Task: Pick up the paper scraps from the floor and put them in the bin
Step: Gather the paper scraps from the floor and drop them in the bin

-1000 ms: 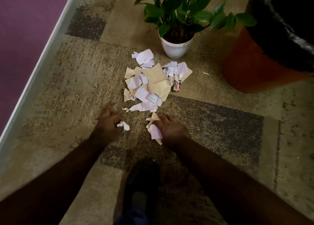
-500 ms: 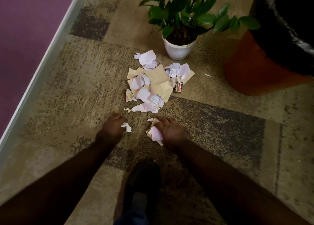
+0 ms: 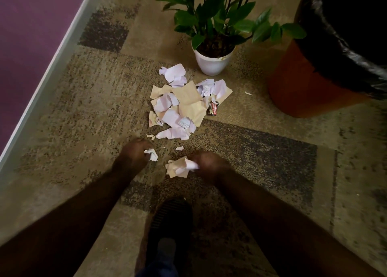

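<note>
Left hand (image 3: 134,154) curled round a small white scrap (image 3: 151,153), low over the carpet (image 3: 62,130). Right hand (image 3: 209,163) blurred, clamped on a bunch of tan and white scraps (image 3: 178,168). Main pile (image 3: 182,107) lying between the hands and a potted plant (image 3: 211,46), with a dark wrapper (image 3: 213,108) at its right edge and a lone fleck (image 3: 248,93) farther right. Bin (image 3: 310,84), orange with a black liner, standing well to the right of the pile. Likely trouble from here: loose pieces slipping out of the right-hand bunch on the way to the bin, since several stick out past the fingers; tiny bits such as the crumb (image 3: 179,148) between the hands easily missed on the mottled carpet; leaves brushed when reaching for the far scraps by the pot. Handwriting visible on one white scrap in the pile, too small to read; print on the wrapper likewise illegible.
</note>
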A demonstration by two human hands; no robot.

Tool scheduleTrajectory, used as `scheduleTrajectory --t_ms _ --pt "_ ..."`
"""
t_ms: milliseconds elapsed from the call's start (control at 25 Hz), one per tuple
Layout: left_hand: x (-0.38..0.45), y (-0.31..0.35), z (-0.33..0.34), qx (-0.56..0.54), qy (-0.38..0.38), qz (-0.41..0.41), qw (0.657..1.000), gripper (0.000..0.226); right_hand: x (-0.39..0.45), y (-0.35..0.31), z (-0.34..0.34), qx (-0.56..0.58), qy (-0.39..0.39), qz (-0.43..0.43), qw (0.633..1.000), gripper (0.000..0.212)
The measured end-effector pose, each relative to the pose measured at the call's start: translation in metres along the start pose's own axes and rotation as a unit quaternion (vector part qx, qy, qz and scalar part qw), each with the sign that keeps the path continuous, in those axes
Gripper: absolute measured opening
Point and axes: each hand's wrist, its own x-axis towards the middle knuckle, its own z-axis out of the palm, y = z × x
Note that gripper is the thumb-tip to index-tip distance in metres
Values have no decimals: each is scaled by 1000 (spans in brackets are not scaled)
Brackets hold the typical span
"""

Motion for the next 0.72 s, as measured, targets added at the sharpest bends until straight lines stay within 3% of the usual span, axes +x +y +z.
scheduleTrajectory --t_ms 200,320,400,560,720 --pt "4 22 -13 -59 62 20 996 15 -7 11 -39 77 39 48 995 25" --pt "14 46 -31 -82 116 11 990 24 -19 12 -89 103 74 50 991 32" --pt "20 72 -52 -153 142 6 978 26 -33 11 -132 106 114 47 987 26" --pt "31 146 -114 -241 194 82 947 27 -88 13 -218 200 288 61 934 21" --pt "34 241 -176 -290 232 217 903 25 -154 31 -273 191 477 59 856 26"
